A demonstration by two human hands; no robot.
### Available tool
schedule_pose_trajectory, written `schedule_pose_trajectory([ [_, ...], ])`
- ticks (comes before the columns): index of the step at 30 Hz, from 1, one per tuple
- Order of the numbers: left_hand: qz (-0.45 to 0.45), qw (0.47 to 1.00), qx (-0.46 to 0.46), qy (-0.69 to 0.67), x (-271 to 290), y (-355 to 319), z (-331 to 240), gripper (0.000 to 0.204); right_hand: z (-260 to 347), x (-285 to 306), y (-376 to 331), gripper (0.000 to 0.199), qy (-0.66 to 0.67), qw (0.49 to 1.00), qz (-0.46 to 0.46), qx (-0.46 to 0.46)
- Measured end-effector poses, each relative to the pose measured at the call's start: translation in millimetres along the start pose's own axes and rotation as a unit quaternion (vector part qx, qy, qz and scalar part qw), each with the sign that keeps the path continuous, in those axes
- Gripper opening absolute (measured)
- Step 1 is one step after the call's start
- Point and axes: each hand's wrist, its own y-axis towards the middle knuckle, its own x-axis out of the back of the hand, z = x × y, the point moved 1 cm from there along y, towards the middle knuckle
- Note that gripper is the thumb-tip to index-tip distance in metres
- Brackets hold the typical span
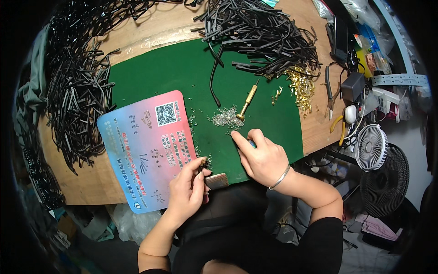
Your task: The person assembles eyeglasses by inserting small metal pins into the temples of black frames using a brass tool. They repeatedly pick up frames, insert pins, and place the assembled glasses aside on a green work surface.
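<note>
My left hand (188,186) is closed at the near edge of the green mat (269,114), pinching a small dark piece whose kind I cannot make out. Beside its fingers lies a flat, brownish textured block (216,181). My right hand (265,157), with a silver bangle on the wrist, is closed on the mat, its index fingertip just below a pile of tiny silver screws (224,117). A bit of blue shows between its fingers; what they hold is mostly hidden. A brass screwdriver (248,99) lies at the pile's right side, its tip pointing away from me.
Black glasses temples (264,34) are heaped at the back, with one loose temple (214,82) on the mat. More black temples (75,100) lie left. Gold metal parts (303,91), pliers (329,93) and a white fan (371,147) are right. A blue-pink printed mat (150,178) lies left.
</note>
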Motion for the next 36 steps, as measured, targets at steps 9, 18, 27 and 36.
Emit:
schedule_pose_trajectory([
  [9,0.028,0.999,0.025,-0.019,0.5,2.2,-4.6,0.028,3.7,-2.3,4.0,0.050,-0.021,1.000,-0.004,-0.022],
  [18,0.010,0.992,0.090,-0.093,1.8,-3.6,-5.1,0.026,4.6,-1.5,7.5,0.051,-0.061,0.998,0.012,0.018],
  [27,-0.039,0.997,0.049,-0.045,-1.8,-4.2,0.5,0.025,24.5,14.8,0.3,0.036,0.331,0.921,0.208,0.000],
  [36,-0.153,0.955,-0.165,0.193,-14.7,-1.3,12.3,0.026,36.3,9.0,9.5,0.034,0.349,0.896,0.273,-0.021],
])
